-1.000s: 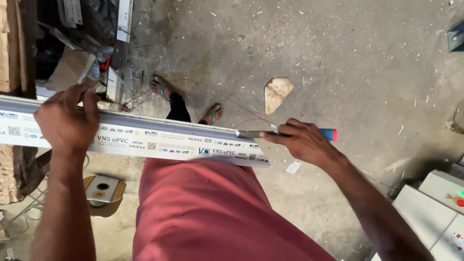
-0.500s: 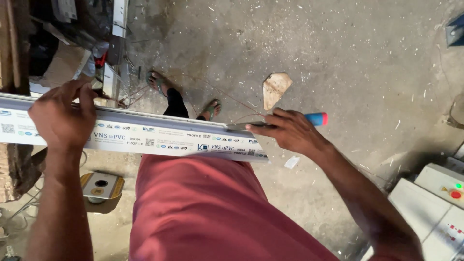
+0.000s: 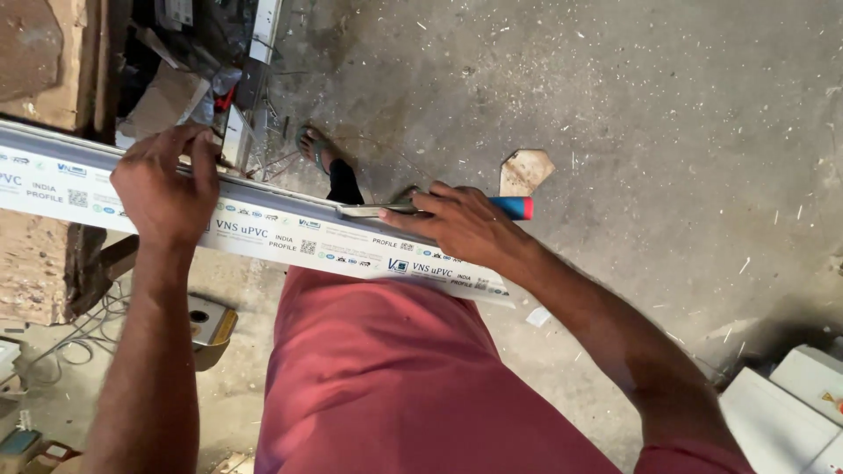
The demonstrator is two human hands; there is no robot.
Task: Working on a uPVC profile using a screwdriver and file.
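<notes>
Blade slid leftward along white profile [image 3: 263,230], right hand [image 3: 465,226] clenching blue-handled tool [image 3: 439,209], left hand [image 3: 165,183] gripping profile

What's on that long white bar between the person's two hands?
In the head view, only the white profile itself runs between the left hand and right hand, plus the flat metal blade of the right hand's tool.

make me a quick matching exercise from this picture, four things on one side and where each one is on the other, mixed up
Things:
1. left hand
2. right hand
3. sandalled foot
4. white machine

Places:
A. on the concrete floor beyond the profile
B. bottom right corner
C. gripping over the white profile's top edge
D. holding a blue-and-red-handled tool against the profile

Pairs: 1-C, 2-D, 3-A, 4-B
</notes>
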